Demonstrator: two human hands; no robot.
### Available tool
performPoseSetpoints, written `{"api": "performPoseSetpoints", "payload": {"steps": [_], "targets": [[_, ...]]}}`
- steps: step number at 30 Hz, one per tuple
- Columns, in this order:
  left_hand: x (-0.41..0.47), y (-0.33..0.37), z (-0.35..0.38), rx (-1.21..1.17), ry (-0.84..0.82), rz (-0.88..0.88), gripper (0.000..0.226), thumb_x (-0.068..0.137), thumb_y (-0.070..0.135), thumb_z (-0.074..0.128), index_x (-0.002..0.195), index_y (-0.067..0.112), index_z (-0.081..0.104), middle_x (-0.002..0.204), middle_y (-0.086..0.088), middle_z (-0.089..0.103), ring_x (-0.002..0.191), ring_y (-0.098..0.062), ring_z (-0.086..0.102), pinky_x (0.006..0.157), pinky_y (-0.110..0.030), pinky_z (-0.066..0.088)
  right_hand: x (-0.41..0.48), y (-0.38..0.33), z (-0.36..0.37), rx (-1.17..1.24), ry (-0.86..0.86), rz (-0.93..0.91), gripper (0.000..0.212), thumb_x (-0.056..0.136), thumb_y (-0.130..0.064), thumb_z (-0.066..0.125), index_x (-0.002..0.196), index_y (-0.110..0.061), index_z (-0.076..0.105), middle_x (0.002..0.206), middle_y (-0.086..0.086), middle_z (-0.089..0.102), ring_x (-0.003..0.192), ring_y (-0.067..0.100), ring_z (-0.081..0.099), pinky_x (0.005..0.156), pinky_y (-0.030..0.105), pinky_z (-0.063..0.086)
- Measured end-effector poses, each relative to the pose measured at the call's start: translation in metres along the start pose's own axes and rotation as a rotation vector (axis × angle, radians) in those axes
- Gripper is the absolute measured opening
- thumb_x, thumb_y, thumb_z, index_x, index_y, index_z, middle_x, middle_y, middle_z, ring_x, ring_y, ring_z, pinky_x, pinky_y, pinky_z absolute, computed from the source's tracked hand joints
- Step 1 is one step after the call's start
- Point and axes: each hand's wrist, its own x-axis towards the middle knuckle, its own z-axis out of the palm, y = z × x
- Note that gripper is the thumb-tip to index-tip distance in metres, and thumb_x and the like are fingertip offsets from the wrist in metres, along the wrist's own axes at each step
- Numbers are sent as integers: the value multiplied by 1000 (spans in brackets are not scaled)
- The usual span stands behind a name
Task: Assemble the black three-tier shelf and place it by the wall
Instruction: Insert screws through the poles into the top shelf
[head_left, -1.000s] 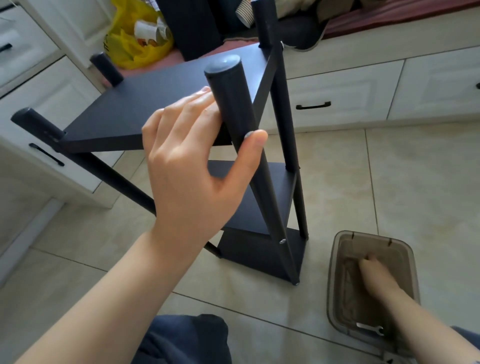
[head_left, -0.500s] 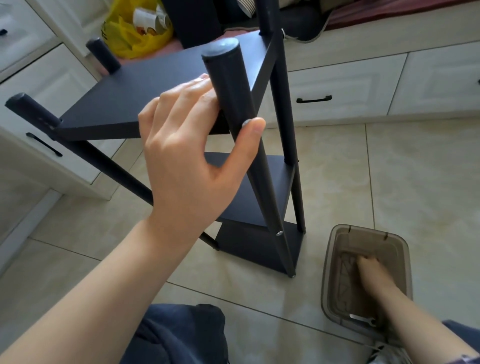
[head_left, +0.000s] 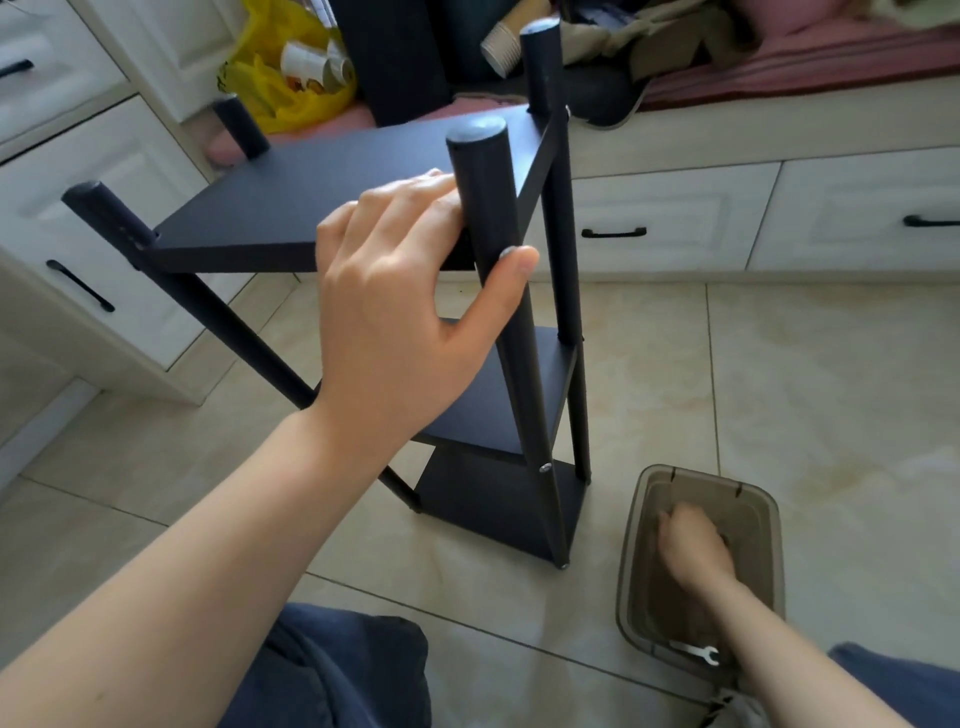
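Observation:
The black three-tier shelf (head_left: 291, 208) stands on the tiled floor in front of me, with round posts rising above its top board. My left hand (head_left: 400, 322) grips the nearest post (head_left: 488, 208) just below its cap, fingers on the top board and thumb around the post. My right hand (head_left: 691, 551) is down inside a translucent grey plastic box (head_left: 769, 530) on the floor at the lower right. Its fingers are blurred and I cannot tell whether they hold anything.
A small silver wrench (head_left: 698, 653) lies in the near end of the box. White drawer cabinets (head_left: 675, 218) run along the back and left. A yellow bag of paper cups (head_left: 291, 73) and clothes sit on the bench. My knees are at the bottom edge.
The view has shifted slightly. My left hand keeps its grip on the post. My right hand has moved about a little inside the box.

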Motion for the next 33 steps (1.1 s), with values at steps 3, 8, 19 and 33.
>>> {"api": "performPoseSetpoints", "payload": {"steps": [3, 8, 19, 33], "targets": [[4, -2, -3, 28, -28, 17, 40, 99, 43, 56, 113, 9, 73, 115, -4, 72, 116, -27, 63, 102, -49, 42, -10, -18, -22, 149, 245, -53, 33, 105, -25, 38, 104, 0, 60, 108, 19, 60, 100, 36, 56, 80, 41, 43], [16, -2, -12, 60, -158, -20, 49, 93, 53, 51, 114, 15, 72, 119, 2, 67, 115, -25, 58, 100, -42, 37, -40, -88, -69, 645, 385, -141, 29, 107, -23, 37, 88, -7, 53, 85, 11, 57, 81, 28, 53, 63, 32, 35], [34, -15, -19, -6, -368, -17, 58, 90, 67, 47, 145, 48, 44, 143, 22, 52, 114, -10, 52, 81, -28, 34, -109, -217, -137, 1238, 265, -481, 34, 108, -23, 29, 89, -7, 52, 76, 4, 72, 69, 10, 66, 63, 21, 49], [80, -76, -35, -173, -402, -304, 53, 89, 68, 48, 139, 51, 48, 139, 18, 60, 127, -15, 55, 94, -41, 44, -85, -302, -162, 1225, 159, -671, 28, 104, -25, 27, 84, -10, 41, 51, 9, 42, 38, 15, 38, 39, 27, 35]]}}
